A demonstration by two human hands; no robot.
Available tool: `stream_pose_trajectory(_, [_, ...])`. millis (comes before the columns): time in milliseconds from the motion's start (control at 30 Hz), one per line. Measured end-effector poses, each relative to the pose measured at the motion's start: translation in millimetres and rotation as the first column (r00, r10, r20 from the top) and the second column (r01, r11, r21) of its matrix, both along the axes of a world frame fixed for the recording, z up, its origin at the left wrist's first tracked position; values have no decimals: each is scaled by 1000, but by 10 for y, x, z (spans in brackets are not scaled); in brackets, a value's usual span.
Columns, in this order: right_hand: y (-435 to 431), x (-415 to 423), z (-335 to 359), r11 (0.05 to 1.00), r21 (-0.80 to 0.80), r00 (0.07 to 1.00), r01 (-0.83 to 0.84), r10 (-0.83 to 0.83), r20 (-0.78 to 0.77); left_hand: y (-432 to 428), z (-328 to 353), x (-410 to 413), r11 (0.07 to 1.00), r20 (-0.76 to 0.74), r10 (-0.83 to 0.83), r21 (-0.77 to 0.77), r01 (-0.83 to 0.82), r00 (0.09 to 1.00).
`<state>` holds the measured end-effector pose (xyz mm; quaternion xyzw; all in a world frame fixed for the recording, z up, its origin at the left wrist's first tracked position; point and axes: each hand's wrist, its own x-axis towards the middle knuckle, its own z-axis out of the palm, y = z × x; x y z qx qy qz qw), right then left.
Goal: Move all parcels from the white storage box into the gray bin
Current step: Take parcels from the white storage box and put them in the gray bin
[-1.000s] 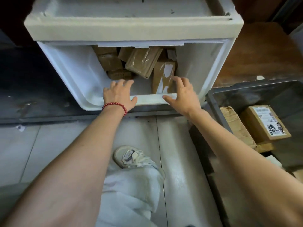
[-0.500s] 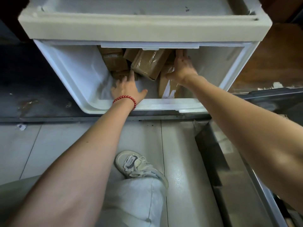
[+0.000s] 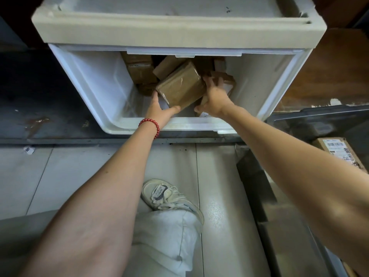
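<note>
The white storage box (image 3: pixel 111 116) lies open toward me with several brown parcels piled at its back (image 3: pixel 140 69). My left hand (image 3: pixel 157 110), with a red bead bracelet on its wrist, grips the lower left corner of a tape-wrapped brown parcel (image 3: pixel 179 86), thumb on its front edge. My right hand (image 3: pixel 214 98) curls over the top of a second brown parcel with white labels (image 3: pixel 228 81), just right of the first. The gray bin (image 3: pixel 319 118) stands at the right with a labelled parcel (image 3: pixel 339 152) inside.
A cream lid or tray (image 3: pixel 175 31) overhangs the top of the box. My knee and white shoe (image 3: pixel 169 196) are on the pale tiled floor below the box. A dark ledge runs to the left, and a wooden surface lies to the right.
Both hands went from the box's front rim deeper inside. The left hand took hold of the taped parcel, which tipped forward. The right hand closed over the labelled parcel.
</note>
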<state>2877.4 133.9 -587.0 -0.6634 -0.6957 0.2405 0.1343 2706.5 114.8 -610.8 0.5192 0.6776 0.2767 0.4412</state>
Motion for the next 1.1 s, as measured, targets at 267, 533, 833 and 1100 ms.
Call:
stream_pose_trajectory(267, [-594, -5, -290, 997, -62, 925, 51, -71, -373, -183, 159, 71, 990, 111, 17, 135, -32, 994])
stream_pose_trajectory(533, [-1078, -78, -63, 976, -39, 719, 213, -184, -670, -559, 355, 75, 980, 244, 140, 105, -170, 959])
stream_pose_trajectory(833, [-1868, 70, 95, 977, -126, 578, 170, -203, -790, -1125, 590, 193, 967, 389, 242, -17, -255, 889])
stream_pose_trajectory(1100, [-2610, 670, 410, 938, -258, 464, 231, -339, -818, -1551, 932, 497, 1000, 445, -15, 1, 16, 895])
